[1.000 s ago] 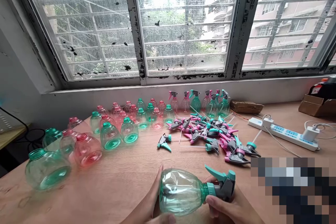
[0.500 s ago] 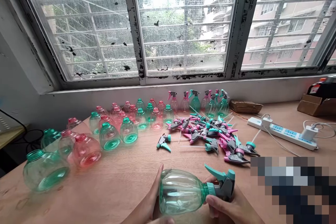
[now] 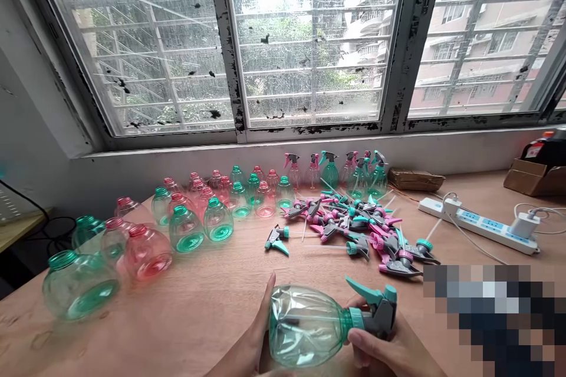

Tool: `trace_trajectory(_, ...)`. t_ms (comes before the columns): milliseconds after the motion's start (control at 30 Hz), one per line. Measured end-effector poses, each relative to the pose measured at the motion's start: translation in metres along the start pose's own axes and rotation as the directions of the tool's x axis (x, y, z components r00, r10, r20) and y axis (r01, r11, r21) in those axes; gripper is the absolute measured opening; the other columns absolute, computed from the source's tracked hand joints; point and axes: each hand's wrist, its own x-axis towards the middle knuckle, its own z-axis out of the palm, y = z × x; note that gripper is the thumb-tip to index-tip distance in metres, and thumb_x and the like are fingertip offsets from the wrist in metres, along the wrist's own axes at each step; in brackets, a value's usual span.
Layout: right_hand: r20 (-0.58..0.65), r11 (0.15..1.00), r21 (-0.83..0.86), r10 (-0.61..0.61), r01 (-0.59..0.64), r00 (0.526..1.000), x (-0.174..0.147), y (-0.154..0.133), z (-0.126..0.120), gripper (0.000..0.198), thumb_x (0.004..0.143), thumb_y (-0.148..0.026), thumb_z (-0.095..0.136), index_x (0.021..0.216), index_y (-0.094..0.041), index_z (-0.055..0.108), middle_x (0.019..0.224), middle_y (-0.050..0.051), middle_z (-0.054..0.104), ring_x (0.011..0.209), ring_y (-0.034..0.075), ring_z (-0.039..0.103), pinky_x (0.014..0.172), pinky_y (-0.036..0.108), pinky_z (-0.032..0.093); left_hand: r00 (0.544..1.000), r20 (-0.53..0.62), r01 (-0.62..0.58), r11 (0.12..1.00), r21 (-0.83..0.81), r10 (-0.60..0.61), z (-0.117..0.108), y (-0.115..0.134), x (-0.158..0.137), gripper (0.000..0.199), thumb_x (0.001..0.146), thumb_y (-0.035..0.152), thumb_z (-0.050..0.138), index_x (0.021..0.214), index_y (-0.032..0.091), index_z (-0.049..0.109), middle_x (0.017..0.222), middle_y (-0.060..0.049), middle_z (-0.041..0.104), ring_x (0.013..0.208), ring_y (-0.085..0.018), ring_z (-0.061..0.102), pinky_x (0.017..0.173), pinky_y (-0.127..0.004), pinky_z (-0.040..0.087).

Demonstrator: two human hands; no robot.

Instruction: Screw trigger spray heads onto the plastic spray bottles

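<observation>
A clear green spray bottle [image 3: 307,327] lies on its side in the air between my hands, its base to the left. My left hand [image 3: 259,330] is wrapped round the base end, with part of its fingers hidden behind the bottle. At the neck, my right hand [image 3: 384,341] grips the teal collar and grey body of the trigger sprayer [image 3: 375,309], thumb in front. The sprayer's teal trigger points up and left. Beyond the bottle, a loose teal-and-grey trigger sprayer [image 3: 277,240] lies on the table.
Open green and pink bottles [image 3: 186,230] stand at the left. A pile of pink and teal sprayer heads [image 3: 340,221] lies right of centre. Bottles with sprayers [image 3: 329,172] line the wall. At the right are a power strip [image 3: 480,225] and a cardboard box [image 3: 530,178].
The bottle has turned about its long axis, so its ribs and reflections show differently. Both hands stay at its ends. The view has shifted slightly.
</observation>
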Motion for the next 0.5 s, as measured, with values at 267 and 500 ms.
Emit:
trace_trajectory(267,0.014,0.999,-0.04,0.0,0.0,1.0,0.0009,0.0033,-0.0036,0.051,0.069,-0.056,0.086,0.096,-0.017,0.066,0.054,-0.004,0.065,0.049,0.014,0.057,0.052,0.028,0.053,1.0,-0.018,0.011,0.998,0.054,-0.01,-0.0002,0.0049,-0.0016,0.103,0.092,0.052,0.063,0.157,0.035,-0.015,0.171,-0.003,0.003,0.157,-0.029,0.005,0.126,-0.042,0.008)
trace_trajectory(500,0.048,0.998,-0.064,-0.014,0.017,0.999,0.0028,0.0089,-0.0074,0.052,0.07,-0.055,0.085,0.098,-0.016,0.066,0.056,-0.003,0.065,0.049,0.013,0.058,0.052,0.027,0.052,0.999,-0.024,-0.027,1.0,0.001,0.027,0.0013,0.0044,-0.0013,0.101,0.092,0.053,0.062,0.156,0.039,-0.015,0.171,-0.003,0.007,0.156,-0.03,0.012,0.125,-0.046,0.015)
